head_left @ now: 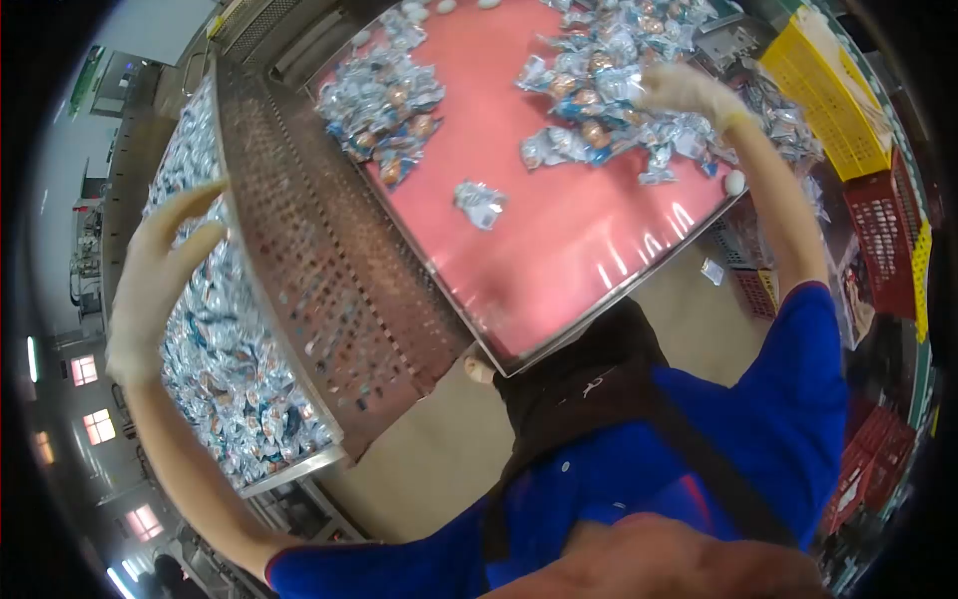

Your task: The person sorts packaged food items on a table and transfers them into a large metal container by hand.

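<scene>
My left hand (155, 290), in a pale glove, reaches over a metal-edged tray (317, 461) full of small silver-and-blue wrapped packets (225, 349). Its thumb and fingers are apart, with the fingertips near the tray's inner rim. On the pink tabletop (519, 270), my gloved right hand (689, 95) is at a heap of similar packets (589, 85). Its fingers are drawn together on a silver packet (624, 85) at the fingertips. A single packet (480, 204) lies apart near the middle, and another heap (384, 100) sits at the left side.
Between tray and tabletop slopes a brown perforated metal panel (319, 240). Small white egg-shaped pieces (735, 183) lie along the tabletop's edges. A yellow crate (823, 95) and dark red crates (883, 235) stand at the right. One packet (712, 272) is on the floor.
</scene>
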`<state>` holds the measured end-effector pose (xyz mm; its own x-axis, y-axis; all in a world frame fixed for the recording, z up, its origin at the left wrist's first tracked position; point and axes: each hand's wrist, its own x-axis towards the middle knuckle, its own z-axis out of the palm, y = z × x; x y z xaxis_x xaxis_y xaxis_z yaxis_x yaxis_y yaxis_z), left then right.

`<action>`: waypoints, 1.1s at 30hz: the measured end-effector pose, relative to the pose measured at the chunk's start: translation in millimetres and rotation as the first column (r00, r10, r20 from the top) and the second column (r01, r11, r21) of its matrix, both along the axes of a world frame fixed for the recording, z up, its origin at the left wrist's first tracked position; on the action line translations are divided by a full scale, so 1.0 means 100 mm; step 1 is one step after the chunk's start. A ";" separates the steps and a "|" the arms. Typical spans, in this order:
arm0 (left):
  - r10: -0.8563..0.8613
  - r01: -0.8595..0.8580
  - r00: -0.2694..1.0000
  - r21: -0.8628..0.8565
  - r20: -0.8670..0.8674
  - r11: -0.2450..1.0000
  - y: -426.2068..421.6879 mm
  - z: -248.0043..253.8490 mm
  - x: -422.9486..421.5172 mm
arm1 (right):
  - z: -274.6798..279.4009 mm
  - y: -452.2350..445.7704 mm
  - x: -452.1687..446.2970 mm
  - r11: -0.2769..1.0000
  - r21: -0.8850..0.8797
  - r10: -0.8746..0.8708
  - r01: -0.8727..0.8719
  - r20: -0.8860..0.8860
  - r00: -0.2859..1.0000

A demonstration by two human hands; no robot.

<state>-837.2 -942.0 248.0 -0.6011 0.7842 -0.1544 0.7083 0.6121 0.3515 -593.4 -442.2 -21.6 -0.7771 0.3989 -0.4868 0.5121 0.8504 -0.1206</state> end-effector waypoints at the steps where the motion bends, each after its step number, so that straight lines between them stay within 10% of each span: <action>1: -0.133 0.132 0.991 -0.056 -0.002 0.990 0.58 -0.14 0.04 | -0.31 0.10 0.29 0.993 -0.113 -0.054 0.044 -0.087 0.995; 2: -0.248 0.244 0.968 -0.086 -0.045 0.966 1.10 -0.42 0.10 | -0.68 0.20 0.49 0.970 -0.240 -0.066 0.024 -0.169 0.983; 7: -0.404 0.479 0.878 -0.459 0.257 0.748 3.08 -2.59 0.82 | -1.56 -0.36 0.64 0.945 0.190 -0.218 0.268 -0.249 0.944; 12: -0.310 0.253 0.921 -0.243 -0.236 0.936 3.56 -4.63 1.68 | -2.12 -0.45 0.97 0.948 0.291 0.076 0.132 -0.606 0.792; 14: -0.170 0.186 0.970 0.080 -0.174 0.979 3.34 -4.77 1.79 | -2.20 -0.31 1.25 0.934 0.295 0.348 -0.203 -0.612 0.710; 19: -0.375 0.376 0.923 -0.009 -0.086 0.927 2.22 -4.59 1.80 | -2.24 0.34 1.47 0.793 0.405 0.610 -0.456 -0.509 0.607; 25: -0.263 0.264 0.960 0.006 -0.098 0.964 1.21 -4.49 1.78 | -1.31 0.32 1.09 0.929 0.209 0.356 -0.305 -0.278 0.892; 29: -0.238 0.238 0.971 0.010 -0.024 0.971 1.21 -4.36 1.88 | -1.26 -0.25 0.39 0.871 -0.407 0.177 -0.275 -0.261 0.949; 33: -0.250 0.251 0.954 -0.015 -0.163 0.968 1.15 -4.48 1.99 | -1.75 -1.38 -0.10 0.802 -0.248 0.232 -0.544 -0.710 0.665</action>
<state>-638.0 -827.2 -200.4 -0.4016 0.9134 -0.0659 0.8865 0.4058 0.2225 -603.7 -580.0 -196.8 -0.9830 -0.1284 0.1315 -0.1833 0.7344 -0.6535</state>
